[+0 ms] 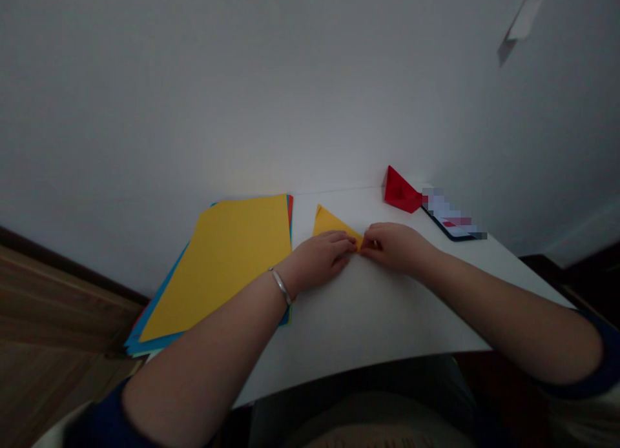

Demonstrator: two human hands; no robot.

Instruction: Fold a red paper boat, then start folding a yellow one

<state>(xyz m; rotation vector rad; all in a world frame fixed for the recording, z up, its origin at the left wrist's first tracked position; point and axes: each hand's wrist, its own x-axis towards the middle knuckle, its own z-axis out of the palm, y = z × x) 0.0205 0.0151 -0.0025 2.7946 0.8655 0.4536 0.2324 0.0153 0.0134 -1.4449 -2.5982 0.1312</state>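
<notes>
A small folded piece of yellow paper (pixel 329 223), roughly triangular, lies on the white table (pixel 387 312) between my hands. My left hand (pixel 325 257), with a silver bangle at the wrist, rests on it with the fingers stretched over its lower edge. With thumb and fingertips closed together, my right hand (pixel 394 246) pinches the paper's right corner. Part of the paper is hidden under my left fingers. Beyond my right hand stands a folded red paper boat (pixel 401 193).
A stack of coloured sheets (pixel 232 248), yellow on top with blue and red edges showing, lies on the left, partly under my left forearm. A phone (pixel 453 219) with a blurred screen lies at the right beside the red paper. A wall (pixel 300 93) backs the table.
</notes>
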